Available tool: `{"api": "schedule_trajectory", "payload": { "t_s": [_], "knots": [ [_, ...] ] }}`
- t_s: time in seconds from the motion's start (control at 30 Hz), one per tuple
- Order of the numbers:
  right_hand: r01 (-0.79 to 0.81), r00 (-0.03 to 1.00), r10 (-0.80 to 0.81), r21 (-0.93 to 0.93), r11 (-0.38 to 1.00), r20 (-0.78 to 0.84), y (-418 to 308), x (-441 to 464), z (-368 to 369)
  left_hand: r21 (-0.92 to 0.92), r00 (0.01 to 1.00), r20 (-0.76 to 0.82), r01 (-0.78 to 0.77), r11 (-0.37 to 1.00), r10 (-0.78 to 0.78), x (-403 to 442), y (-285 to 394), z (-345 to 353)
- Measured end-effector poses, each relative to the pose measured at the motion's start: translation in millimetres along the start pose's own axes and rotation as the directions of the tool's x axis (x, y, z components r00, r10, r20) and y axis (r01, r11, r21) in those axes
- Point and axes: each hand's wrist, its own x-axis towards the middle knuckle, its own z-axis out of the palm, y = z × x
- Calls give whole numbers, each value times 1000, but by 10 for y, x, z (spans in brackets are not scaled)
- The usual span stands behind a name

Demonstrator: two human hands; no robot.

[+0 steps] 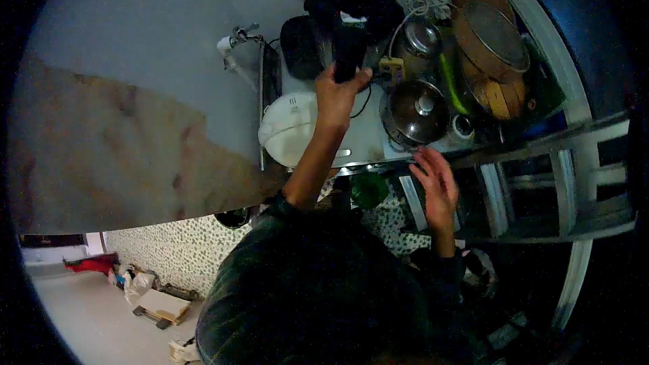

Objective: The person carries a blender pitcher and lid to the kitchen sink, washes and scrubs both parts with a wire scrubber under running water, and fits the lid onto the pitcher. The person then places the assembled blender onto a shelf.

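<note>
My left hand (340, 94) is closed around a dark, upright object (349, 51) whose details are lost in shadow. Just beyond it sits a bulky black item (358, 1) with a small white patch. My right hand (436, 176) hangs in front of the counter edge, fingers apart, holding nothing. Nearest to it is a round pot with a glass lid (417, 111). Left of my left forearm, a white rounded appliance (291, 128) rests on the counter. A yellow block with a cable (392, 67) lies between the black item and the pot.
Metal ladder (566, 189) lies at the right. Baskets and a sieve (497, 40) stand at the back right, near a second lidded pot (420, 39). A tap (236, 44) is on the wall at left. A green bowl (369, 190) is below the counter.
</note>
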Motion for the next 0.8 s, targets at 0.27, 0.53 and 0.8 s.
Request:
{"api": "schedule_trajectory", "payload": {
  "t_s": [0.27, 0.53, 0.8],
  "knots": [
    [-238, 882, 307, 224, 945, -358, 330, -411, -960, -134, 904, -359, -295, 946, 231, 1318, -400, -31],
    [-157, 871, 322, 412, 898, -370, 349, -283, -1266, 361, 729, -623, -55, 931, 285, 2438, -628, 18],
    [-282, 791, 429, 362, 888, -436, 191, 198, -1130, 404, 555, -717, -161, 900, 421, 2747, -806, 352]
  ]
}}
